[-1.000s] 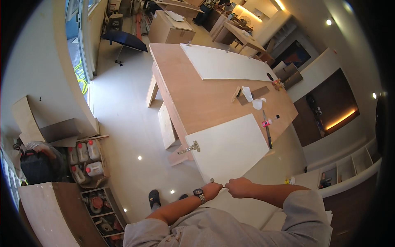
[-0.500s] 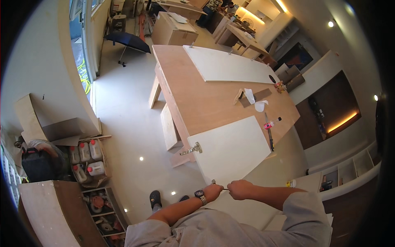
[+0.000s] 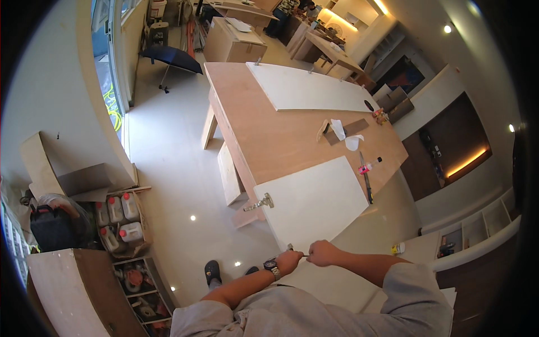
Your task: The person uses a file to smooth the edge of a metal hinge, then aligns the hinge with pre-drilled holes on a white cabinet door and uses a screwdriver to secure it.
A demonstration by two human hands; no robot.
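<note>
A white panel [image 3: 314, 202] lies on the near end of a wooden worktable and sticks out past it toward me. On its left edge is a metal hinge [image 3: 260, 203], opened outward. A second small metal fitting [image 3: 289, 247] shows at the panel's near edge, just above my left hand. My left hand [image 3: 289, 262], with a watch on the wrist, is closed there; what its fingers hold is hidden. Right beside it, my right hand [image 3: 325, 254] is closed around a thin dark tool [image 3: 305, 256], whose shaft spans the small gap between both hands.
Farther up the worktable [image 3: 281, 137] lie another white panel [image 3: 314, 90], white paper [image 3: 337, 129], a small bottle [image 3: 369, 166] and a long dark tool [image 3: 366, 188]. Left of me stand jugs in a box [image 3: 130, 231] and a tool cabinet [image 3: 143, 297]. An open umbrella [image 3: 171, 58] rests on the floor.
My right hand has turned slightly, its knuckles a little higher, still on the thin tool. My left hand stays at the panel's near edge. The whole view has shifted slightly.
</note>
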